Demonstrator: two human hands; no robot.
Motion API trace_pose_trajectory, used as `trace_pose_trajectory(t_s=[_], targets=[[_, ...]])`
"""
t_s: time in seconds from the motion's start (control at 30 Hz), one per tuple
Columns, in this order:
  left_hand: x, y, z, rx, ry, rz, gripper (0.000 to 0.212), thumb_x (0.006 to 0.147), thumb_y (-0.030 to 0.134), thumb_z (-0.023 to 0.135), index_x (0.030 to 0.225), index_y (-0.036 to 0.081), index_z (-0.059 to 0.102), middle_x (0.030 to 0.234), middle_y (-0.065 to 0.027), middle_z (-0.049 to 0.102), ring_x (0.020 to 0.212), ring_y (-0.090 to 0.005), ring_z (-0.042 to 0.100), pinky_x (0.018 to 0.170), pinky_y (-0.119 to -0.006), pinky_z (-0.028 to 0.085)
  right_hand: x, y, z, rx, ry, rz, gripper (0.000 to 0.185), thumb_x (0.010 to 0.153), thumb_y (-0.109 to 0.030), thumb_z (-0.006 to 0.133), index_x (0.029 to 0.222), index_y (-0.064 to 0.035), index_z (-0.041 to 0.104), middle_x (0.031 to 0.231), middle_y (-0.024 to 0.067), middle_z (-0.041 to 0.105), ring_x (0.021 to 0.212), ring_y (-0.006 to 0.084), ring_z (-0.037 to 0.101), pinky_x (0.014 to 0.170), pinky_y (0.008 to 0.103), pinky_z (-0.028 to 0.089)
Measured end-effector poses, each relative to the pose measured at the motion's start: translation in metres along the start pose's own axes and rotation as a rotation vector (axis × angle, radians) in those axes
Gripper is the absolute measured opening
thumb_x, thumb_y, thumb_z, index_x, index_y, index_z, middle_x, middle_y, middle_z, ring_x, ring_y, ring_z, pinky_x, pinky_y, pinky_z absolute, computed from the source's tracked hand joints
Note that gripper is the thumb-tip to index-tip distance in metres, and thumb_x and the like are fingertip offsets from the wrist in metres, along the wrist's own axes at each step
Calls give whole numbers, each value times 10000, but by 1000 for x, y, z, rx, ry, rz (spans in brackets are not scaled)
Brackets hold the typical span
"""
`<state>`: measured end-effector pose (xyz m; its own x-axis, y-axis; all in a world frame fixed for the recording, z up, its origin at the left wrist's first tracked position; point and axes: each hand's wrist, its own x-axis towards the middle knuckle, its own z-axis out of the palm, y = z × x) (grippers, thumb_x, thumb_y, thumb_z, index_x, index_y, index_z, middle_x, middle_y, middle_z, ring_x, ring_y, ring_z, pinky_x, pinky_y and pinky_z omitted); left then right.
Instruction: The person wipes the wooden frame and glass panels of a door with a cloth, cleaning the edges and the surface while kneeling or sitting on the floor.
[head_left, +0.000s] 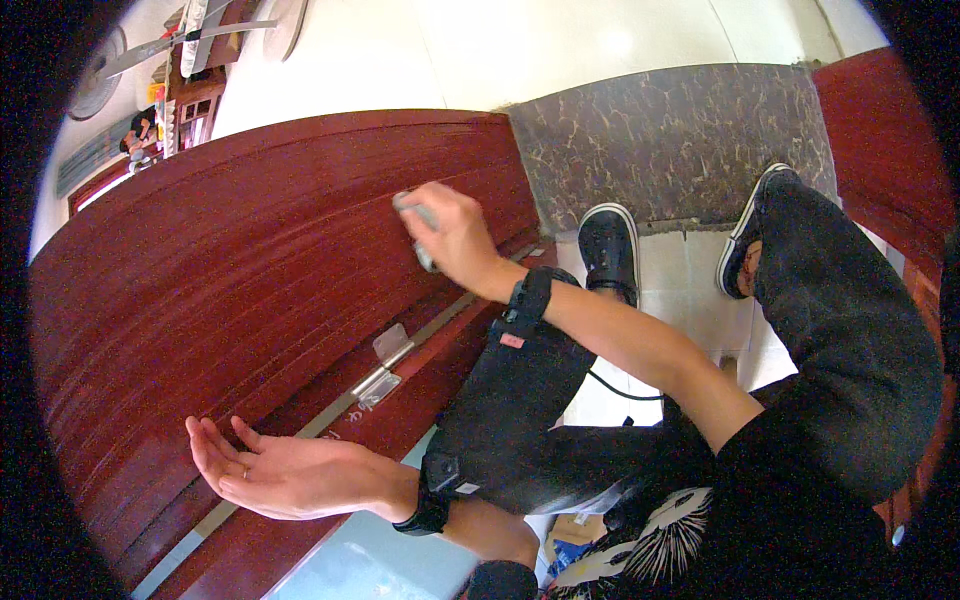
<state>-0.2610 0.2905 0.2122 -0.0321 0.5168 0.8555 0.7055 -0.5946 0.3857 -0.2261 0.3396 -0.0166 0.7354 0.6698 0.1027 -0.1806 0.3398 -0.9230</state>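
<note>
My right hand (450, 232) is closed around a small grey object (426, 257), blurred and partly hidden by the fingers, over the broad dark-red wooden panel (247, 270). What the object is, I cannot tell. My left hand (289, 476) lies palm up with slightly curled fingers and a ring, holding nothing, above the panel's lower edge. Between the hands, a metal hinge (382, 367) with pale leaves sits on a long metal strip (322, 420) beside the panel. A narrower red board (360, 435) bearing pale marks runs along the strip. Black straps circle both wrists.
My shoes stand near a dark marbled stone slab (675, 142) and pale floor tiles (675, 322). Another red wooden surface (870, 135) is at right, a pale blue sheet (367, 559) below. A person (139, 135) and fans appear far off at upper left.
</note>
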Motion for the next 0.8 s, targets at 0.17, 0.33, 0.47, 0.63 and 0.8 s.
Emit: trace_pose_trajectory(t_s=[0.17, 0.33, 0.47, 0.63, 0.8], targets=[[2, -3, 0, 20, 14, -12, 448, 981, 299, 283, 1201, -12, 518, 1233, -153, 542, 1181, -259, 483, 985, -401, 347, -9, 13, 0, -22, -4, 6, 117, 813, -29, 642, 925, -1, 629, 879, 157, 645, 816, 309, 648, 699, 371, 512], [1, 2, 5, -9, 18, -27, 434, 981, 278, 274, 1194, -11, 518, 1236, -154, 541, 1177, -255, 487, 965, -387, 369, -25, 131, -46, -249, 210, 409, 178, 851, -192, 625, 911, -26, 650, 784, 179, 665, 720, 326, 651, 658, 405, 495], [0, 1, 4, 22, -21, 8, 431, 980, 286, 284, 1201, -2, 515, 1234, -148, 541, 1185, -247, 480, 979, -382, 356, -24, 166, -53, -529, 255, 538, 219, 842, -223, 616, 836, -5, 639, 758, 202, 650, 716, 375, 634, 649, 449, 489], [3, -3, -8, -17, 14, -58, 417, 977, 281, 306, 1228, 10, 499, 1261, -146, 521, 1202, -258, 465, 1003, -388, 344, -34, 67, -23, -162, 56, 282, 123, 848, -137, 626, 878, -18, 619, 782, 168, 653, 725, 307, 655, 652, 378, 500], [4, -4, -5, 3, -4, -20, 416, 976, 255, 294, 1246, 2, 484, 1278, -148, 515, 1212, -261, 462, 1031, -401, 326, -37, 93, -25, -314, 159, 315, 176, 882, -199, 616, 895, -23, 613, 677, 136, 616, 616, 191, 584, 571, 357, 442]])
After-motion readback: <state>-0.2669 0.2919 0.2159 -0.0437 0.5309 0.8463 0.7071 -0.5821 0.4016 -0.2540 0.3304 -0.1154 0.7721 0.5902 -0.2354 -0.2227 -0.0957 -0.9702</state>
